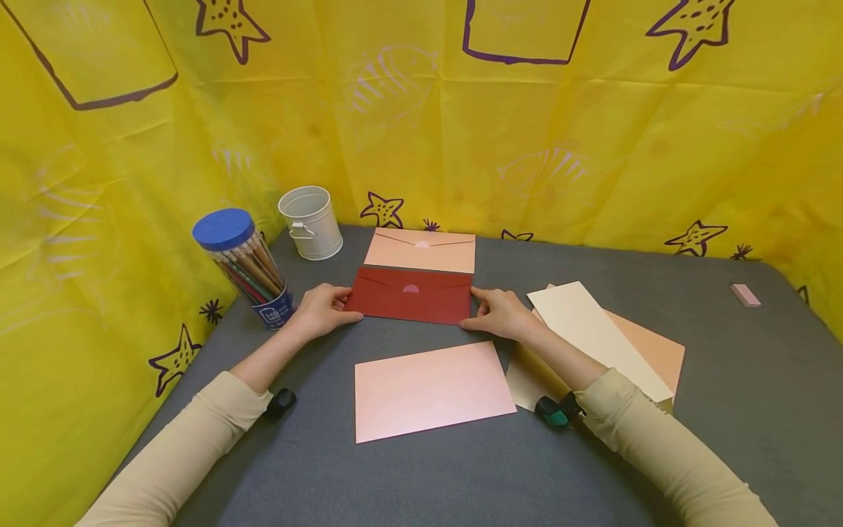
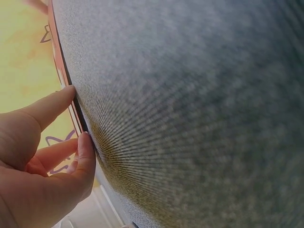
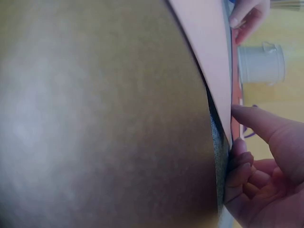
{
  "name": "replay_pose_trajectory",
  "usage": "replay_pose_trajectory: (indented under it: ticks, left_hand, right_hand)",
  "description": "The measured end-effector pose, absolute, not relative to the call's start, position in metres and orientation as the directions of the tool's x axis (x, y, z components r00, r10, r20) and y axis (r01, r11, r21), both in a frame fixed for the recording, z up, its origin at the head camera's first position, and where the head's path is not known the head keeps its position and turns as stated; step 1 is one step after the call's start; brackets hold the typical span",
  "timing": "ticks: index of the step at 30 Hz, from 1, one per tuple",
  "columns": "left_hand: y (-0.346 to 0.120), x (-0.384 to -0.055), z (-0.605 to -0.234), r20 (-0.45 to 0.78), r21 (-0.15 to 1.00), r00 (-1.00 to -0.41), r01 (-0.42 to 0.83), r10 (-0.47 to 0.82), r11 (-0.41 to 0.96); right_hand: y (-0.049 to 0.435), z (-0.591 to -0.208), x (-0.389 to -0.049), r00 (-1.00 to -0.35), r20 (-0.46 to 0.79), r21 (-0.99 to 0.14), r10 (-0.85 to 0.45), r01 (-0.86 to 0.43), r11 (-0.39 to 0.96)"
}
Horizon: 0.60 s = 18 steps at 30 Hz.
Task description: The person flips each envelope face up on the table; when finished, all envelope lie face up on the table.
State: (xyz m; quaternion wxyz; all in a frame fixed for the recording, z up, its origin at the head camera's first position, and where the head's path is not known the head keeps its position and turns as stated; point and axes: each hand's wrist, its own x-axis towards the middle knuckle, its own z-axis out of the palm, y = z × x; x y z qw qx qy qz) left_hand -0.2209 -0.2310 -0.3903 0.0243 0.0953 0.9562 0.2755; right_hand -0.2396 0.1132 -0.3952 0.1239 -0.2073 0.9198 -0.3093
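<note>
A dark red envelope (image 1: 410, 296) with a round pale seal lies flat on the grey table, just below a peach envelope (image 1: 421, 250) that also has a seal. My left hand (image 1: 323, 307) holds its left end, thumb at the near corner and fingers by the side edge. At the opposite end, my right hand (image 1: 498, 313) grips the red envelope likewise. Both wrist views show thumb and fingertips at the envelope's edge, with the left hand (image 2: 52, 156) and right hand (image 3: 268, 161) low to the table. Nearer me lies a pale pink envelope (image 1: 431, 391), touched by neither hand.
Under and beside my right forearm is a pile of cream envelopes (image 1: 596, 333) and peach ones. A blue-lidded tub of pencils (image 1: 246, 267) stands left of my left hand, with a white bucket (image 1: 312, 227) behind. A pink eraser-like block (image 1: 746, 295) lies far right.
</note>
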Motion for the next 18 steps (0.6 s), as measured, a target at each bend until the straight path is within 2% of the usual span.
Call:
replay_pose_trajectory:
  ticks: [18]
  left_hand:
    - [-0.233,-0.21,-0.392,0.026,0.557,-0.975,0.196,0.218,0.807]
  right_hand:
    - [0.124,-0.397,-0.237,-0.899,-0.119,-0.646,-0.422,-0.253,0.721]
